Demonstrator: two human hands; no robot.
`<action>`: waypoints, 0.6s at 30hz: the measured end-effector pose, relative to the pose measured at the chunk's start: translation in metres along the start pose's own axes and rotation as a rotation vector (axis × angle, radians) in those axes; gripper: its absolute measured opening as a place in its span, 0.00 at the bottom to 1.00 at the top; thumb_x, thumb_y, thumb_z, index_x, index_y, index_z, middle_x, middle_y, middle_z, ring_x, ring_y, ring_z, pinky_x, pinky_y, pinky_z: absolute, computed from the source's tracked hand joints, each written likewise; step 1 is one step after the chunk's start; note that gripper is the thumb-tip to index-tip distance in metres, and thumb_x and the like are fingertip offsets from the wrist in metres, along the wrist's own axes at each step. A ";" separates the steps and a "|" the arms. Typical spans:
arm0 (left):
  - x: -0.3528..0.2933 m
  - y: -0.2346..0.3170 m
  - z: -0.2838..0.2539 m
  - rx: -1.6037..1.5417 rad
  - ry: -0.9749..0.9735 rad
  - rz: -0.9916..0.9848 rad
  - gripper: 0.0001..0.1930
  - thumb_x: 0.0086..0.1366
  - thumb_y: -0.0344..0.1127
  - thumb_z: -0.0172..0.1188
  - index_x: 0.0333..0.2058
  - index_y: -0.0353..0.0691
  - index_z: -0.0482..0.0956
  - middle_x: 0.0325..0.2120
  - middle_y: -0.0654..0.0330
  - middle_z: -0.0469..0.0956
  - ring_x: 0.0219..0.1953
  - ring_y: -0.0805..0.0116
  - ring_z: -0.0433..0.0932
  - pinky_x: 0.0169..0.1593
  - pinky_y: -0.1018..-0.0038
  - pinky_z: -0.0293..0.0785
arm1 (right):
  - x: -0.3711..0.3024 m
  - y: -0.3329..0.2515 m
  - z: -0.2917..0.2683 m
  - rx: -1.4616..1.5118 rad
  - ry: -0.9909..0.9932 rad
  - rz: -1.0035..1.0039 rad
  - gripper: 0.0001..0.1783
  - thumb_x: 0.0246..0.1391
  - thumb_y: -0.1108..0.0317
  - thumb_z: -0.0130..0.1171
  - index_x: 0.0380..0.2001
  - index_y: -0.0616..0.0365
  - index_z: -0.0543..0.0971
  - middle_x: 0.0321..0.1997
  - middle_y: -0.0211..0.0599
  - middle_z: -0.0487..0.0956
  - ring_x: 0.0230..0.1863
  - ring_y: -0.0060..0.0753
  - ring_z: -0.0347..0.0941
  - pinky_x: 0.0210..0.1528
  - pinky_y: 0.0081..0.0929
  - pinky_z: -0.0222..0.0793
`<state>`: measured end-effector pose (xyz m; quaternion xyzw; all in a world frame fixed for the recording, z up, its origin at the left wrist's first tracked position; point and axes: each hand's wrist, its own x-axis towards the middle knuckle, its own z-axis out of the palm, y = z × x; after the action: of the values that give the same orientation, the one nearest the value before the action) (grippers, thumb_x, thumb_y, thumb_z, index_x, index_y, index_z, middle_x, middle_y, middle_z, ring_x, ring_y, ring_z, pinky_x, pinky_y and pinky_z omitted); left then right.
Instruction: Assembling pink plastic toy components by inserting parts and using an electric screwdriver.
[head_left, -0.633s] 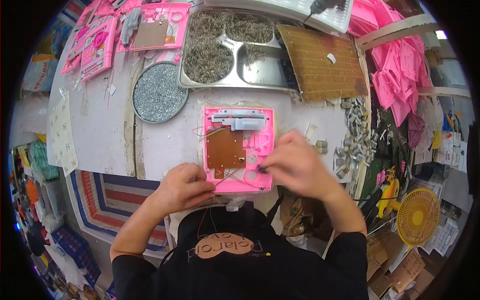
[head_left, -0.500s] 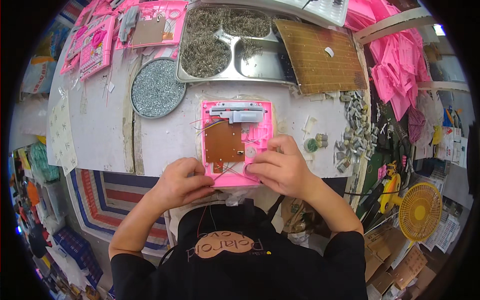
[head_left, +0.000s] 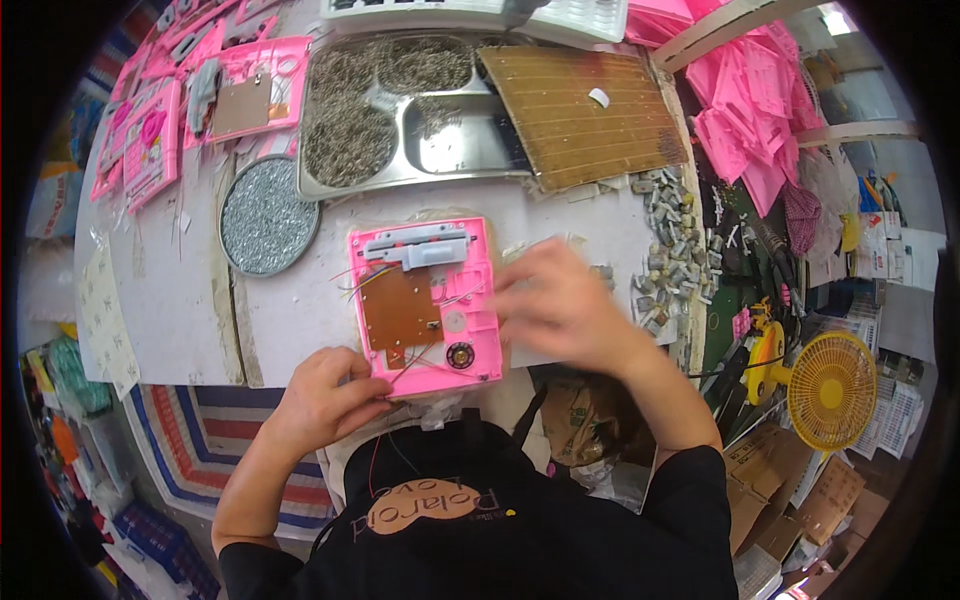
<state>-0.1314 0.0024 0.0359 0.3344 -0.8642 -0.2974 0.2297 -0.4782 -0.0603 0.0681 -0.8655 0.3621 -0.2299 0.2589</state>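
Note:
A pink plastic housing (head_left: 487, 300) lies on the table in front of me with its inside up. In it sit a brown circuit board (head_left: 400, 310), a grey plastic mechanism (head_left: 420, 246) along the far edge, and thin coloured wires. A small round speaker (head_left: 460, 356) rests in the near right corner. My left hand (head_left: 325, 398) pinches the housing's near left corner between thumb and fingers. Beside the housing's right edge, my right hand (head_left: 560, 308) is smeared by motion, so its fingers and anything in them cannot be made out.
A round tray of small metal screws (head_left: 268, 215) stands left, below a steel tray of springs (head_left: 345, 145). Behind lies a brown board (head_left: 590, 115). Small motors (head_left: 665, 240) are heaped at right, near pink parts (head_left: 745, 120) and a yellow fan (head_left: 832, 390). More pink housings (head_left: 150, 150) lie far left.
My right hand has lifted off the speaker area and moved to the housing's right side, uncovering the speaker. My left hand stays at the near left corner. The whole view has shifted.

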 end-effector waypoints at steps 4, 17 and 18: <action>0.027 0.001 -0.038 -0.268 -0.261 -0.108 0.13 0.52 0.32 0.76 0.37 0.42 0.85 0.33 0.59 0.79 0.33 0.58 0.79 0.37 0.65 0.76 | -0.008 0.058 -0.059 -0.323 -0.159 0.171 0.15 0.43 0.73 0.69 0.39 0.50 0.85 0.44 0.33 0.80 0.48 0.44 0.72 0.52 0.38 0.71; 0.254 -0.088 -0.009 0.839 0.069 0.140 0.06 0.59 0.33 0.61 0.33 0.42 0.85 0.32 0.56 0.80 0.41 0.55 0.79 0.46 0.59 0.75 | -0.036 0.050 -0.058 -0.197 0.048 0.334 0.12 0.48 0.69 0.69 0.37 0.59 0.81 0.34 0.41 0.80 0.37 0.45 0.77 0.41 0.37 0.74; 0.259 -0.078 -0.020 0.736 0.000 0.035 0.05 0.60 0.33 0.61 0.33 0.41 0.84 0.33 0.54 0.80 0.41 0.52 0.80 0.46 0.58 0.76 | -0.042 0.047 -0.057 -0.167 0.065 0.347 0.12 0.48 0.68 0.69 0.37 0.58 0.81 0.33 0.40 0.81 0.37 0.45 0.77 0.40 0.37 0.73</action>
<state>-0.2593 -0.2366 0.0495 0.3797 -0.9190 0.0373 0.0994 -0.5625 -0.0734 0.0736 -0.8009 0.5316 -0.1786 0.2100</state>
